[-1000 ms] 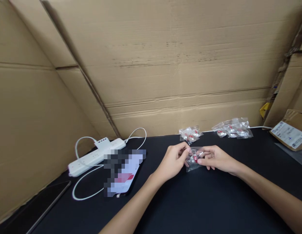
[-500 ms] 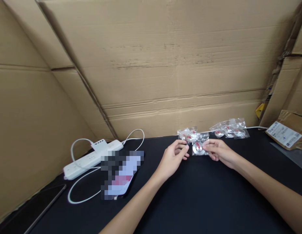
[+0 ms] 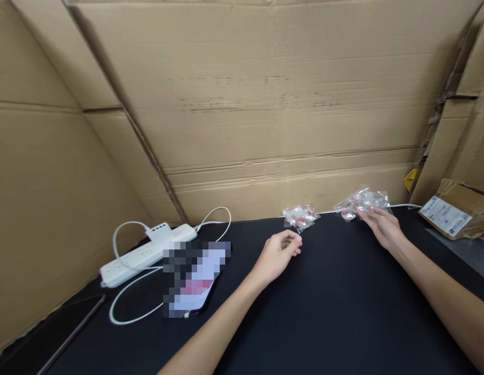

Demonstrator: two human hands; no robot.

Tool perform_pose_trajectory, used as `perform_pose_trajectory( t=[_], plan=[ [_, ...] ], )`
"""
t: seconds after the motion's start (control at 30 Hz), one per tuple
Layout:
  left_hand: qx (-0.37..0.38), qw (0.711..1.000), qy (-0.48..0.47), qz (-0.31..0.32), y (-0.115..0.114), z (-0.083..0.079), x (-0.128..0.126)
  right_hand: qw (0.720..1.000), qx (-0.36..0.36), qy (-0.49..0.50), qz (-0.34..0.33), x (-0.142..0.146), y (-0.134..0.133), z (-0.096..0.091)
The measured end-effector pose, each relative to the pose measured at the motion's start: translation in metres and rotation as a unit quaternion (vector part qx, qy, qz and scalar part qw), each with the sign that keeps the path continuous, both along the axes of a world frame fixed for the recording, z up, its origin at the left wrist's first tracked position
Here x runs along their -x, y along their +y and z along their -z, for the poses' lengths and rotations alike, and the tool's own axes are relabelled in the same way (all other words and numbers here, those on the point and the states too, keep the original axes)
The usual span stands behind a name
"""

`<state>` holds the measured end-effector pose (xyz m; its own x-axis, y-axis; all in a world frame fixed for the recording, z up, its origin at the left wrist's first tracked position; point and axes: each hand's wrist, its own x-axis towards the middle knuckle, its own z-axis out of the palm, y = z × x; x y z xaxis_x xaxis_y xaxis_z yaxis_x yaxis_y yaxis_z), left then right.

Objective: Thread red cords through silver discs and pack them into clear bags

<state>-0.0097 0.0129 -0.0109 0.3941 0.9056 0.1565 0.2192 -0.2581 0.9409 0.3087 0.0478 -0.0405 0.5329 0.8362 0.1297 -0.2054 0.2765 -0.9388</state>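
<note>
Far left, a dark flat device (image 3: 68, 338) lies on the surface (image 3: 335, 312). Beside it, a white power strip (image 3: 123, 268) carries a charger (image 3: 159, 235); a looped white cable (image 3: 136, 320) leads towards a phone (image 3: 205, 281). Risk: the left forearm could catch the phone and pull the cable.

The hands are well apart. Left hand (image 3: 279, 255): fingers curled, nothing seen in it; whether the fingertips meet cannot be told. It is just short of the left group of clear packets (image 3: 302, 216), which a careless push could scatter.

Right hand (image 3: 382, 226): fingers at the near edge of the right group of clear packets (image 3: 365, 198); whether one is pinched cannot be told. Risk: slick, overlapping film could make packets slide or lift together.

Writing, left to right: the phone screen is masked, unreadable. Red marks on both groups are too small to read. The cardboard package (image 3: 480, 211), far right, bears a white label (image 3: 447, 216) with printed lines and a blue mark; no brand legible.
</note>
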Motion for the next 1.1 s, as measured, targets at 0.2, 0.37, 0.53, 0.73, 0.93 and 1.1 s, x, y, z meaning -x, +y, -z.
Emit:
perform_pose_trajectory(
  t=[0.2,0.37,0.53,0.73,0.93,1.1],
  plan=[
    [-0.004,1.000,0.008,0.002,0.001,0.001,0.000,0.987,0.021,-0.135,0.080,-0.001,0.003,0.006],
    [-0.030,0.999,0.035,-0.002,-0.001,0.000,-0.002,0.946,0.063,-0.286,0.138,-0.002,0.000,0.005],
    [-0.144,0.979,0.142,-0.028,-0.010,-0.003,-0.002,0.847,0.025,-0.497,0.189,0.017,-0.010,-0.001],
    [-0.296,0.913,0.277,-0.037,-0.011,0.010,-0.004,0.758,-0.051,-0.650,0.022,0.060,-0.023,-0.001],
    [-0.306,0.879,0.353,-0.097,0.003,0.012,-0.014,0.686,-0.107,-0.709,-0.127,0.098,-0.021,-0.003],
    [-0.293,0.839,0.419,-0.186,0.015,0.012,-0.021,0.663,-0.119,-0.714,-0.192,0.115,-0.015,-0.005]
  ],
)
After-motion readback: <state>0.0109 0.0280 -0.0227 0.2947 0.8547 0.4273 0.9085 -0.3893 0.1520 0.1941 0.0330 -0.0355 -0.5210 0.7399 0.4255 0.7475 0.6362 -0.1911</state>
